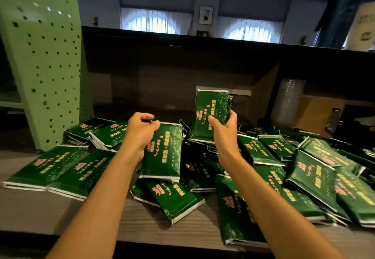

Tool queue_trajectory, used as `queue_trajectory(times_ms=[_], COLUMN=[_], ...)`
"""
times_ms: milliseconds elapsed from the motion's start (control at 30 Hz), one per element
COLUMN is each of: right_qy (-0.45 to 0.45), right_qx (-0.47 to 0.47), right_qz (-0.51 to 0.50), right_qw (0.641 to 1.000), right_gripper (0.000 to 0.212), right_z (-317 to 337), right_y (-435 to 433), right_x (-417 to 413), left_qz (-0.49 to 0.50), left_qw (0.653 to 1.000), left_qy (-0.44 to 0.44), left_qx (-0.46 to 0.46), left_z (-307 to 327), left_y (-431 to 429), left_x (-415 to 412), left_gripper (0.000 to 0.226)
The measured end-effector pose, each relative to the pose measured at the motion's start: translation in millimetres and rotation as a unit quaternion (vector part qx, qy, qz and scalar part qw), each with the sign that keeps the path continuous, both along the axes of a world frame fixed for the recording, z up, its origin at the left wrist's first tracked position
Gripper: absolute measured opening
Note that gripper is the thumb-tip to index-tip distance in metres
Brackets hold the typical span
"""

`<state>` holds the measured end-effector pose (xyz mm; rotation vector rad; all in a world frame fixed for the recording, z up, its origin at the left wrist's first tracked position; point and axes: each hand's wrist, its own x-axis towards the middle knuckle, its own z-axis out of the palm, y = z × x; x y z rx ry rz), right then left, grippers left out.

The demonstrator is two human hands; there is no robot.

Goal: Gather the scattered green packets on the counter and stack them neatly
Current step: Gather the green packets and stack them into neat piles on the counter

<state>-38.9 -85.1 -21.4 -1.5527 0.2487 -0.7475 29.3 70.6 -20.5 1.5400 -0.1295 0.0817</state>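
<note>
Several dark green packets with pink and yellow print lie scattered over the grey wooden counter (30, 208). My left hand (140, 133) grips the top edge of one green packet (164, 153), lifted above the pile near the middle. My right hand (224, 129) holds a small bunch of packets (211, 112) upright, above the heap. Two packets (58, 171) lie side by side at the left. A loose heap of packets (316, 179) covers the right side of the counter.
A light green perforated post (44, 56) stands on the counter at the left. A dark back wall (162, 80) rises behind the packets. A stack of clear plastic cups (289, 100) and a brown box (318, 114) stand at the back right.
</note>
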Motion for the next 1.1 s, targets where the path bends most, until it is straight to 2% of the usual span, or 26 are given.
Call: queue_trajectory(times_ms=[133,333,400,467,600,700,800,867,933,1000,1033,1100], right_qy=[0.032,0.053,0.062,0.067,0.067,0.073,0.088,0.090,0.083,0.076,0.067,0.058], right_qx=[-0.012,-0.053,-0.065,-0.077,-0.078,-0.094,-0.137,-0.129,-0.097,-0.067,-0.053,-0.040], right_qz=[0.028,0.105,0.144,0.173,0.193,0.217,0.207,0.191,0.173,0.148,0.137,0.114], right_qw=[0.999,0.992,0.986,0.980,0.976,0.969,0.965,0.969,0.977,0.984,0.987,0.991], right_gripper=[0.069,0.063,0.058,0.052,0.046,0.055,0.081,0.081,0.079,0.082,0.084,0.085], right_z=[-1.5,2.1,2.2,1.0,-1.3,-2.8,-8.7,-8.4,-2.6,4.1,5.9,5.8], right_y=[1.3,9.6,14.0,19.6,25.7,29.8,28.6,26.5,24.1,20.0,16.7,9.6], right_x=[3.2,-1.2,-3.0,-5.1,-8.4,-8.9,-2.8,-2.4,-6.2,-10.9,-11.6,-10.4], left_qz=[0.066,0.003,0.011,0.053,0.118,0.126,0.100,0.072,0.060,0.060,0.054,0.023], left_qw=[0.991,0.969,0.968,0.974,0.971,0.970,0.971,0.974,0.986,0.996,0.989,0.954], left_qy=[-0.024,-0.044,-0.061,-0.092,-0.133,-0.136,-0.122,-0.099,-0.079,-0.068,-0.071,-0.082], left_qx=[-0.113,-0.245,-0.244,-0.202,-0.161,-0.158,-0.180,-0.192,-0.134,0.025,0.117,0.288], left_z=[1.0,6.8,7.2,5.5,0.0,-1.9,-0.2,3.6,5.3,4.1,3.0,0.8], left_y=[1.6,-7.1,-10.5,-14.2,-21.1,-24.2,-25.8,-21.4,-11.1,0.0,3.7,6.2], left_x=[5.4,-6.5,-9.6,-12.6,-14.6,-13.8,-16.3,-16.2,-10.1,-2.3,-0.1,-0.4], left_gripper=[0.020,0.020,0.018,0.016,0.017,0.019,0.018,0.010,0.005,0.007,0.007,0.009])
